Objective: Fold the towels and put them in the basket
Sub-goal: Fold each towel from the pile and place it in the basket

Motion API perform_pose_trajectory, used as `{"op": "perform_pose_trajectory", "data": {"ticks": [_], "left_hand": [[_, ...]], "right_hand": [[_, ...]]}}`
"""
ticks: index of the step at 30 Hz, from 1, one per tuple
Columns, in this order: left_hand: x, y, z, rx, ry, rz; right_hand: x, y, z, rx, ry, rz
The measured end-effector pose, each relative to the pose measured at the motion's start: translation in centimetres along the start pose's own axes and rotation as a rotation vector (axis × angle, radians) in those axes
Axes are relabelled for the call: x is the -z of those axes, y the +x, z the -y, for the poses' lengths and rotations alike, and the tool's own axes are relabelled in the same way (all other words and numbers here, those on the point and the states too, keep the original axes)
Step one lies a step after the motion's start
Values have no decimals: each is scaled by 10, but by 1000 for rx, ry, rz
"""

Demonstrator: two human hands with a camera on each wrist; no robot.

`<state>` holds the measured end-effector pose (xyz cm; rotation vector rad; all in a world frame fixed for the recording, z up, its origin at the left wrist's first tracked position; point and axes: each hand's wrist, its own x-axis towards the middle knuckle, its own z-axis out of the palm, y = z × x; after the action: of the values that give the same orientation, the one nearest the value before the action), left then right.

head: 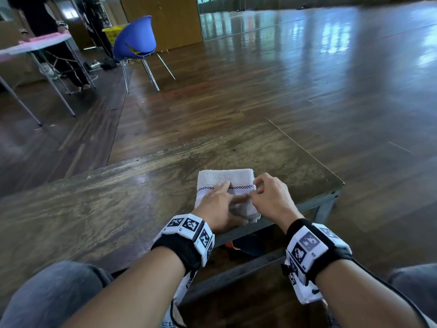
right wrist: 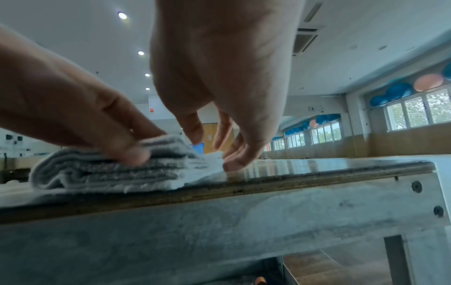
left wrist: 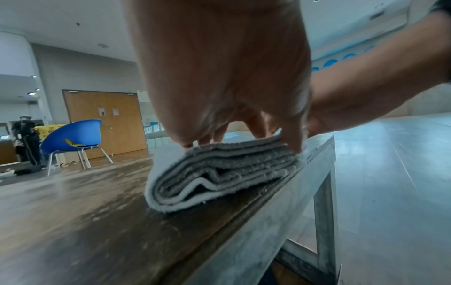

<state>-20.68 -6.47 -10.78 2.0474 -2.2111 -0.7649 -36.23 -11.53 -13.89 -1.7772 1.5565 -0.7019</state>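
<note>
A white towel (head: 220,177), folded into a thick square with a checkered stripe, lies on the wooden table (head: 118,197) close to its front edge. My left hand (head: 234,202) rests on top of it, fingers laid out straight and the thumb against the near side. The left wrist view shows the stacked layers of the towel (left wrist: 219,173) under that left hand (left wrist: 244,142). My right hand (head: 256,189) is at the towel's right edge with curled fingers. In the right wrist view the right hand (right wrist: 212,152) pinches that edge of the towel (right wrist: 97,171) between thumb and fingertips.
The table's right corner (head: 340,183) and metal frame (right wrist: 244,221) are just right of the towel. A blue chair (head: 137,41) and a yellow basket (head: 113,31) stand far off at the back left, near another table (head: 35,46) with a person.
</note>
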Motion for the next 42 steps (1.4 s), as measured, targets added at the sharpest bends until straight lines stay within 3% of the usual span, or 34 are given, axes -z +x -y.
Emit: {"op": "perform_pose_trajectory", "data": {"ticks": [2,4,7,11,14,16,21,26,39,42], "left_hand": [[-1,-2,0,14,-125,-3],[3,-1,1,0,-306,-157],[8,9,12,36,-174,-419],[-1,17,32,136,-69,-343],[-7,18,37,106,-58,-458],[-14,20,39,114,-5,-460],[-31,29,49,241,-112,-331],[-29,32,59,284,-61,-243],[-24,20,52,490,-167,-209],[-10,21,42,511,-94,-272]], "right_hand": [[-2,-3,1,85,-28,-39],[-6,-5,4,216,-74,-53],[-12,-7,10,334,-144,-2],[-26,-8,17,370,-199,46],[-36,-4,17,359,-269,104],[-42,-2,15,317,-311,141],[-50,-1,8,260,-346,126],[-53,2,7,215,-380,121],[-53,-7,12,-5,-413,97],[-56,-10,16,-6,-390,82]]}}
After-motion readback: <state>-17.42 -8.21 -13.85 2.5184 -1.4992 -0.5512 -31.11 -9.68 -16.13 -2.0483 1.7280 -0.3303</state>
